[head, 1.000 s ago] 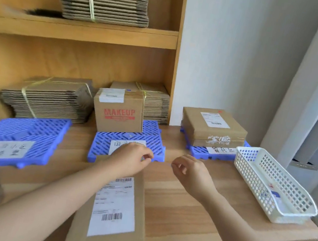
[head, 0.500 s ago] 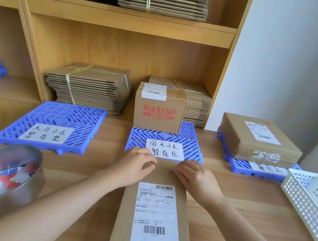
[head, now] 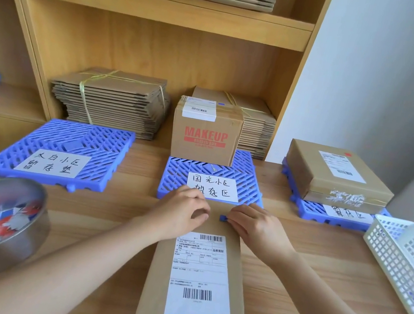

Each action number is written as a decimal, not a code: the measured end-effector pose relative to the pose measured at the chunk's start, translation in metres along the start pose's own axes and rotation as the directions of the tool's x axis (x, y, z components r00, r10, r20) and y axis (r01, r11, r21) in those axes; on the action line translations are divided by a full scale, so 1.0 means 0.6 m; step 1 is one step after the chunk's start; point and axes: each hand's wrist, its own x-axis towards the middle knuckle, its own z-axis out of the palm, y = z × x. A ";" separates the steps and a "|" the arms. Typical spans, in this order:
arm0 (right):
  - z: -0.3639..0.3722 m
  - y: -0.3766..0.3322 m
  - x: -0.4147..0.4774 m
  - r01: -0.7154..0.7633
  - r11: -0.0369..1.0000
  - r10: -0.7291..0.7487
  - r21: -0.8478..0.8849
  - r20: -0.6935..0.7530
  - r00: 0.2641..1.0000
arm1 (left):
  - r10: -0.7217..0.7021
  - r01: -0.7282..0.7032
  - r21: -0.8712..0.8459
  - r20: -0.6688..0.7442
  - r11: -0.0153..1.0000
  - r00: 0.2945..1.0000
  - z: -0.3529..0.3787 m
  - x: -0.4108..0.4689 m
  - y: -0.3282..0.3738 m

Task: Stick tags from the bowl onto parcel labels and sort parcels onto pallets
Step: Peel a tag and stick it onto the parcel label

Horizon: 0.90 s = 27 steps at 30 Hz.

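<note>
Far left, at the near edge of the wooden table (head: 318, 273), sits the steel bowl (head: 34, 234) with a jumble of red, blue and white tags inside. Behind it is the left blue pallet (head: 97, 143) with a handwritten paper sign on it, and behind that a tied bundle of flattened cardboard (head: 110, 103) on the shelf. Dead centre is the long brown parcel (head: 155, 294). It lies flat, its long axis running straight away from the person. The far short end is right up against the front edge of the middle pallet (head: 248, 189) and the near end runs out of the bottom of the shot. Its shipping label (head: 202, 278) is on top and reads upright from the person's side, with one barcode at the far end and one lower down. The left hand (head: 179, 213) rests on the parcel's far left corner with the fingers curled under, and I honestly can't tell if it's holding anything. The right hand (head: 257, 226) is on the far right corner, fingertips pinching a small blue tag (head: 222, 217) just above the label, down at the cardboard. The MAKEUP box (head: 204, 140) stands upright at the back of the middle pallet. Further right, the right pallet (head: 309, 212) carries a flat taped box (head: 308, 169) with a little red tag (head: 348, 155) beside its label. The white plastic basket (head: 390, 255) sits at the far right edge.
</note>
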 end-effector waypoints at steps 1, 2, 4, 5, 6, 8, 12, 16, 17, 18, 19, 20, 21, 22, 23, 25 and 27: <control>-0.002 0.000 -0.001 0.006 1.000 -0.006 0.002 0.005 1.000 | -0.001 0.001 0.004 0.005 1.000 1.000 0.000 0.000 0.001; -0.004 0.000 -0.002 0.013 1.000 -0.013 0.003 0.007 1.000 | 0.000 0.000 0.009 0.006 1.000 1.000 0.000 0.000 0.002; -0.009 -0.002 -0.003 0.025 1.000 -0.025 0.004 0.013 1.000 | -0.002 0.001 0.013 0.009 1.000 1.000 0.000 0.000 0.004; -0.012 -0.003 -0.004 0.030 1.000 -0.030 0.005 0.016 0.999 | -0.002 0.002 0.015 0.010 1.000 1.000 0.001 0.000 0.006; -0.013 -0.004 -0.004 0.035 0.999 -0.035 0.005 0.020 0.999 | -0.001 0.001 0.018 0.007 1.000 1.000 0.001 0.000 0.008; -0.015 -0.004 -0.006 0.039 0.999 -0.039 0.004 0.030 0.999 | 0.001 -0.001 0.020 0.002 1.000 1.000 0.002 -0.001 0.011; -0.016 -0.006 -0.004 0.025 1.000 -0.027 0.015 0.078 0.997 | 0.000 -0.001 0.015 0.026 1.000 1.000 0.003 0.000 0.018; -0.019 -0.006 0.002 0.015 0.999 -0.018 0.029 0.113 0.993 | -0.017 0.017 0.000 0.039 1.000 0.999 0.004 0.001 0.018; -0.021 -0.007 0.003 0.006 0.999 -0.010 0.031 0.122 0.992 | -0.023 0.024 -0.003 0.047 1.000 0.999 0.005 0.001 0.017; -0.021 -0.006 0.005 -0.001 0.999 -0.004 0.033 0.132 0.991 | -0.027 0.027 -0.006 0.051 1.000 0.998 0.006 0.001 0.017; -0.021 -0.005 0.008 -0.003 0.999 -0.001 0.034 0.140 0.990 | -0.030 0.030 -0.007 0.053 1.000 0.998 0.006 0.000 0.017; -0.021 -0.004 0.009 0.000 1.000 -0.005 0.031 0.146 0.989 | -0.031 0.031 -0.005 0.053 1.000 0.998 0.006 0.000 0.019; -0.020 -0.003 0.010 0.009 1.000 -0.013 0.026 0.158 0.987 | -0.034 0.034 -0.006 0.053 0.999 0.998 0.006 0.000 0.019; -0.020 -0.001 0.011 0.023 1.000 -0.026 0.022 0.175 0.984 | -0.037 0.037 -0.007 0.053 0.999 0.998 0.006 0.000 0.020; -0.020 0.002 0.011 0.033 0.999 -0.037 0.021 0.193 0.981 | -0.041 0.042 -0.009 0.056 0.999 0.998 0.005 0.000 0.020; -0.022 0.007 0.009 0.044 0.999 -0.048 0.022 0.211 0.976 | -0.044 0.045 -0.010 0.074 0.999 0.996 0.003 -0.003 0.022; -0.023 0.010 0.002 0.031 0.999 -0.036 0.025 0.207 0.978 | -0.033 0.034 -0.010 0.088 0.999 0.996 0.002 -0.004 0.023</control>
